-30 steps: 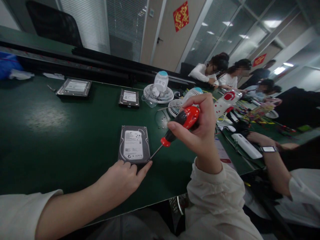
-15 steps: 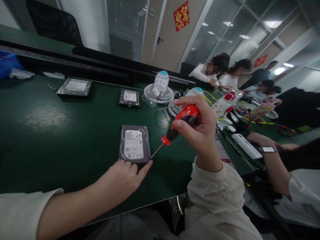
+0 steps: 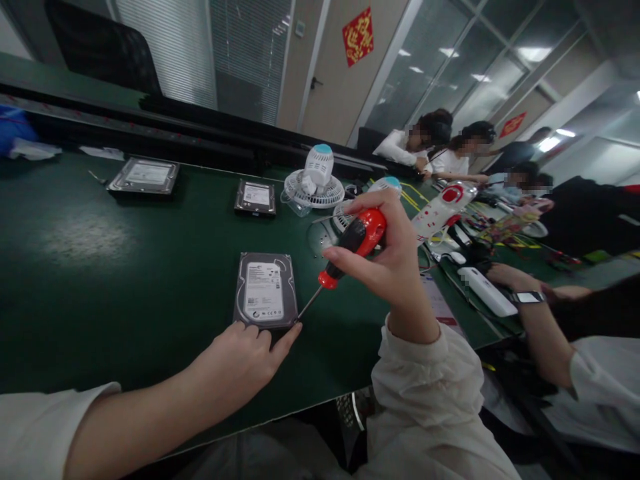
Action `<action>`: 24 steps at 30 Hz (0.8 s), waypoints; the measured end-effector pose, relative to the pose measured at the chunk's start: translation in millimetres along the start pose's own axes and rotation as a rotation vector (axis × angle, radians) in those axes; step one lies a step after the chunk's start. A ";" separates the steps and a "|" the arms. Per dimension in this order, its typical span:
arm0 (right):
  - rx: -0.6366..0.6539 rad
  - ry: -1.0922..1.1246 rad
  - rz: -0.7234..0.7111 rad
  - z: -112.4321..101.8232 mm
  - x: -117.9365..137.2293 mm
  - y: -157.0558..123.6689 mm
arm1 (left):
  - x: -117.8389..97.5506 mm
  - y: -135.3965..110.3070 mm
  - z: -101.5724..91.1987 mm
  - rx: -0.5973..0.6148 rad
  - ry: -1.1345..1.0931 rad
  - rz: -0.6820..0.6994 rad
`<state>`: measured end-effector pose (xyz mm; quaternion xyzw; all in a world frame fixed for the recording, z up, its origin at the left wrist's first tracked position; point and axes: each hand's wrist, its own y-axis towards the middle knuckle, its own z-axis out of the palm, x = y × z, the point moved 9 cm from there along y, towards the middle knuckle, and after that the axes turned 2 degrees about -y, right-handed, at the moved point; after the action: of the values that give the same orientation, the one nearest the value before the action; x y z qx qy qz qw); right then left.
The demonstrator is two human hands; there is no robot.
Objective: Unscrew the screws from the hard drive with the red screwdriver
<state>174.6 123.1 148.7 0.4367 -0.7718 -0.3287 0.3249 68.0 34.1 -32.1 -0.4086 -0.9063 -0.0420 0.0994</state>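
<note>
Right fingers (image 3: 388,198) clasp a bulbous screwdriver (image 3: 351,239) (glossy, red-and-black); left fingers (image 3: 287,341) touch the boxy hard drive (image 3: 265,290).

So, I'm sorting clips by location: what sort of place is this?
Likely an office-like electronics workroom: hard drives on a green table, a screwdriver in the right hand, and other people nearby.

Off-white sleeves (image 3: 427,407) — loose, wrinkled — right cuff (image 3: 413,350) gathered.
</note>
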 end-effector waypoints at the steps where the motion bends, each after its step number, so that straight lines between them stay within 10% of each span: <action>1: 0.017 -0.008 0.016 0.4 -0.8 -0.3 | -0.1 0.4 0.6 0.006 -0.001 0.001; 24: -0.022 0.128 0.034 -3.0 -5.0 -5.0 | 0.1 1.8 2.8 0.059 -0.042 -0.003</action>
<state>181.3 124.8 145.4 0.4403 -0.7531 -0.3030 0.3837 68.9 35.8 -34.8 -0.4050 -0.9096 -0.0068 0.0924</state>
